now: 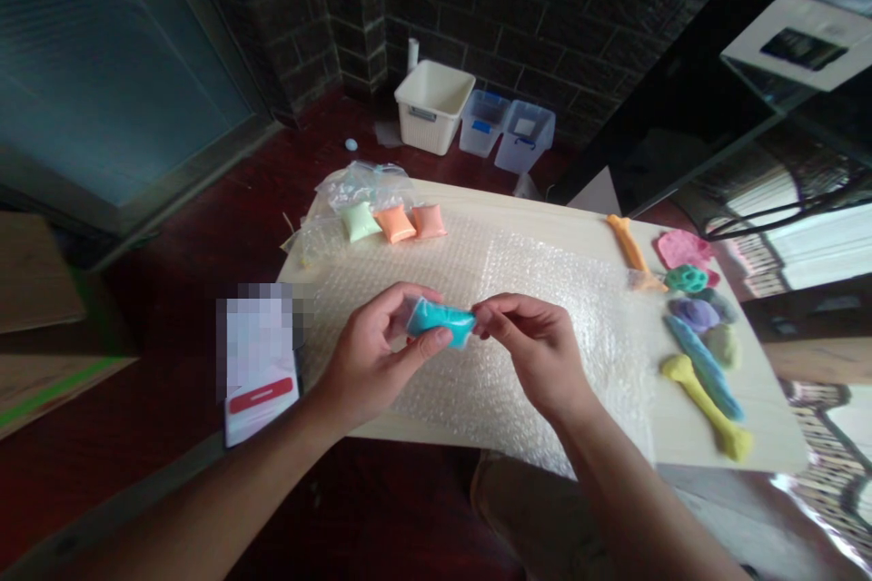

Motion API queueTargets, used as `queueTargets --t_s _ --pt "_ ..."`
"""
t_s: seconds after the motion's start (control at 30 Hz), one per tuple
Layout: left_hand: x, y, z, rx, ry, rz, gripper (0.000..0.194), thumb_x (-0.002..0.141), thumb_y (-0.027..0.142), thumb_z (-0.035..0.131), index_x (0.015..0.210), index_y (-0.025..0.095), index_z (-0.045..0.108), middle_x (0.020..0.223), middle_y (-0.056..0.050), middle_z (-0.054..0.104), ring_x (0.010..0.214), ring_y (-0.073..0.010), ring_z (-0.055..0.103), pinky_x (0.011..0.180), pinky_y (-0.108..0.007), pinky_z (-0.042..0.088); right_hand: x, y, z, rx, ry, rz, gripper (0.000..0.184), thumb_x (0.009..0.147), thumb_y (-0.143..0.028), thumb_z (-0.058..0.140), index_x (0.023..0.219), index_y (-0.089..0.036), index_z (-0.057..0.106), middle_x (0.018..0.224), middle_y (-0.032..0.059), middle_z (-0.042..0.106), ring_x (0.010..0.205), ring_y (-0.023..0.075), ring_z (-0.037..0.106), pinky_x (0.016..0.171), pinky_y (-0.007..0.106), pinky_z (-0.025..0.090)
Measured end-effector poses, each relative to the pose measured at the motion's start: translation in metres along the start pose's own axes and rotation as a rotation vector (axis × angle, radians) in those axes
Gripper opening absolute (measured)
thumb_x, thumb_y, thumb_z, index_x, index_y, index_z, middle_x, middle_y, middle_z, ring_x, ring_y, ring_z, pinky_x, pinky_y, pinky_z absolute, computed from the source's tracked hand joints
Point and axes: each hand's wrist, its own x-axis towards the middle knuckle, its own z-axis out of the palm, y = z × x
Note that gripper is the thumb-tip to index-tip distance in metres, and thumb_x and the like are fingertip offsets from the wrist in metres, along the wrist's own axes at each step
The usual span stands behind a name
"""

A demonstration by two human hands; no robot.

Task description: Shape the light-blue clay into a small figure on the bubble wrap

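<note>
A small clear packet of bright blue modelling clay (pixel 441 320) is held above the bubble wrap (pixel 545 290) in the middle of the table. My left hand (pixel 381 349) grips its left side, thumb in front and fingers behind. With thumb and fingertips, my right hand (pixel 535 340) pinches the packet's right end. Beyond my hands lie three more packets in a row: a pale green packet (pixel 361 222), an orange packet (pixel 395 224) and a salmon packet (pixel 429 221).
Crumpled clear bags (pixel 364 184) lie at the table's far left. Along the right side are an orange clay piece (pixel 628 243), pink clay (pixel 683 250), a blue clay strip (pixel 705 368) and a yellow bone-shaped piece (pixel 708 408). A phone (pixel 262 363) stands at the left edge; bins (pixel 434 109) sit on the floor.
</note>
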Motion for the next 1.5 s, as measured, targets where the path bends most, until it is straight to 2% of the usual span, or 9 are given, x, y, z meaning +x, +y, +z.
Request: queueTargets --t_s 0.3,0.4,0.53,0.7,1.03,1.17,1.23,1.33,1.5 --pt "0.003 -0.004 -0.003 -0.034 0.053 -0.03 0.039 0.082 0.039 0.086 0.11 0.019 0.069 0.1 -0.006 0.075 0.088 -0.0196 0.072 0.076 -0.029 0.06 -0.002 -0.002 -0.004 -0.262 -0.163 -0.072 0.013 0.09 -0.032 0.079 0.088 -0.022 0.085 0.085 0.0066 0.08 0.076 0.0183 0.069 0.07 0.033 0.055" --pt "0.006 -0.001 -0.002 -0.127 0.112 -0.057 0.045 0.077 0.036 0.089 0.112 0.019 0.065 0.101 -0.005 0.074 0.089 -0.0189 0.073 0.078 -0.03 0.061 -0.002 -0.005 -0.007 -0.254 -0.214 -0.03 0.016 0.093 -0.033 0.076 0.088 -0.02 0.085 0.081 0.0062 0.08 0.074 0.0174 0.069 0.068 0.032 0.054" --pt "0.009 0.002 0.0 -0.243 0.107 -0.104 0.05 0.074 0.034 0.091 0.112 0.019 0.062 0.103 -0.006 0.074 0.088 -0.019 0.074 0.078 -0.031 0.062 -0.003 -0.003 -0.007 -0.234 -0.209 0.062 0.019 0.091 -0.034 0.075 0.083 -0.017 0.081 0.072 0.0055 0.078 0.065 0.0155 0.068 0.062 0.03 0.053" --pt "0.008 -0.001 -0.001 -0.289 0.103 -0.139 0.051 0.074 0.032 0.091 0.113 0.018 0.062 0.099 -0.006 0.075 0.089 -0.0201 0.074 0.078 -0.032 0.063 -0.004 -0.001 -0.005 -0.293 -0.2 0.069 0.016 0.086 -0.031 0.074 0.08 -0.017 0.074 0.07 0.0055 0.076 0.062 0.0147 0.067 0.058 0.028 0.051" --pt "0.008 0.0 0.001 -0.338 0.032 -0.13 0.035 0.076 0.029 0.091 0.1 0.016 0.069 0.096 -0.005 0.076 0.09 -0.0192 0.072 0.081 -0.029 0.058 -0.011 0.006 0.009 -0.5 -0.277 -0.093 0.008 0.08 -0.016 0.062 0.074 -0.017 0.068 0.067 0.0 0.069 0.059 0.011 0.06 0.057 0.024 0.047" --pt "0.006 -0.005 0.004 -0.366 0.023 -0.142 0.034 0.076 0.027 0.092 0.1 0.015 0.07 0.096 -0.005 0.076 0.09 -0.0184 0.071 0.082 -0.029 0.057 -0.013 0.009 0.012 -0.599 -0.209 -0.145 0.009 0.076 -0.014 0.062 0.069 -0.018 0.066 0.063 -0.0011 0.066 0.056 0.0109 0.057 0.055 0.025 0.044" --pt "0.006 -0.007 0.007 -0.418 0.049 -0.138 0.033 0.078 0.026 0.091 0.102 0.016 0.071 0.096 -0.004 0.075 0.089 -0.0172 0.07 0.082 -0.028 0.057 -0.011 0.01 0.012 -0.546 -0.152 -0.105 0.008 0.075 -0.016 0.063 0.068 -0.018 0.065 0.062 -0.0011 0.064 0.055 0.0111 0.056 0.054 0.025 0.042" --pt "0.005 -0.008 0.011 -0.555 0.108 -0.168 0.031 0.08 0.025 0.089 0.104 0.018 0.07 0.096 -0.003 0.074 0.088 -0.0153 0.069 0.081 -0.027 0.057 -0.008 0.012 0.015 -0.287 -0.09 0.028 0.008 0.074 -0.021 0.068 0.068 -0.019 0.064 0.059 -0.0016 0.063 0.052 0.0106 0.053 0.05 0.024 0.04" --pt "0.005 -0.005 0.013 -0.706 0.098 -0.23 0.023 0.083 0.024 0.086 0.098 0.017 0.07 0.095 -0.003 0.074 0.085 -0.0131 0.068 0.08 -0.024 0.058 -0.004 0.015 0.02 0.055 -0.119 0.207 0.014 0.075 -0.027 0.072 0.066 -0.019 0.065 0.054 -0.0019 0.063 0.048 0.0112 0.055 0.05 0.025 0.045"
